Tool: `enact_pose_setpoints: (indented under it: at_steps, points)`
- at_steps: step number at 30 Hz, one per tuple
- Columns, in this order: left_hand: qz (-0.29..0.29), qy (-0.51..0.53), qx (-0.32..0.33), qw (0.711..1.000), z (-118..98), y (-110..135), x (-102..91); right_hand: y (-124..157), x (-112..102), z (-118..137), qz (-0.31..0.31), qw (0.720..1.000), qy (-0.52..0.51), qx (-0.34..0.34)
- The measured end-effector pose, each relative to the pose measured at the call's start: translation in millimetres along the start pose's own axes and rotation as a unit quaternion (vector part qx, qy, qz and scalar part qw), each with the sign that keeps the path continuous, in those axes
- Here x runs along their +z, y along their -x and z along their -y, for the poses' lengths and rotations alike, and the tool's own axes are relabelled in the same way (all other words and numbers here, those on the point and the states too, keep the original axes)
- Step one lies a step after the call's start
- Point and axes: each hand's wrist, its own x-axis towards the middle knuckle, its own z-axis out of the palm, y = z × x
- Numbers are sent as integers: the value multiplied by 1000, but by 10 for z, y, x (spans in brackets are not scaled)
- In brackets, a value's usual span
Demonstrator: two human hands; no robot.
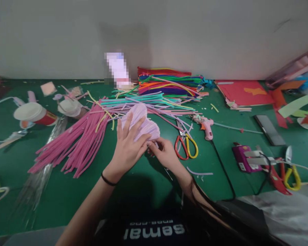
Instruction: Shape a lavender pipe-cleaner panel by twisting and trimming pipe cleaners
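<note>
A lilac petal-shaped piece, ribbed and apparently made of pipe cleaners, has two rounded lobes. My left hand grips it from the near side, its fingers laid over the lobes and its thumb pointing to the lower tip. At that tip my right hand has thumb and forefinger pinched together. Whatever is between those fingertips is too small to make out. Just right of my right hand lie scissors with one red and one yellow handle. Pink pipe cleaners spread out to the left.
Coloured pipe cleaner bundles are piled against the wall, near a blurred lit screen. A pink glue gun with a black cord lies right. Paper cups stand left. A phone and a purple box are farther right.
</note>
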Motion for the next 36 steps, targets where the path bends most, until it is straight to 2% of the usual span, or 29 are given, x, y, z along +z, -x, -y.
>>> enact_pose_setpoints:
  at_steps: [5,9,11,13,14,15,16,17,19,20,22,24,27,31,36]
  points:
    - [-14,-4,-13,1000,28,12,-20,22,10,12,2,1000,-5,1]
    - [-42,40,-31,998,80,64,-62,1,-65,19,-4,996,-86,11]
    - [-97,72,-81,989,71,127,-47,-13,-109,37,-14,991,-130,5]
    - [-166,117,-173,964,7,201,7,-12,-126,68,-34,985,-166,-2]
    - [-197,153,-230,941,-45,232,46,-5,-117,86,-46,982,-182,-4]
    - [-229,217,-293,903,-107,255,91,7,-98,105,-60,979,-197,-6]
    - [-251,308,-345,850,-173,265,138,22,-68,122,-72,975,-211,-8]
    - [-234,408,-376,799,-238,264,184,38,-30,137,-82,971,-225,-10]
    - [-159,568,-394,705,-340,231,261,72,56,157,-90,964,-249,-13]
    - [-133,610,-402,669,-373,206,289,87,96,163,-88,962,-258,-13]
    - [-113,644,-419,630,-398,157,320,109,151,170,-82,961,-262,-8]
    - [-121,644,-431,621,-386,124,323,119,160,174,-83,965,-248,-8]
    - [-138,642,-420,626,-344,106,296,121,95,183,-101,972,-209,-26]
    - [-139,630,-416,641,-303,106,255,114,-3,202,-115,976,-182,-33]
    - [-136,587,-432,671,-260,141,239,108,19,216,-106,970,-216,-22]
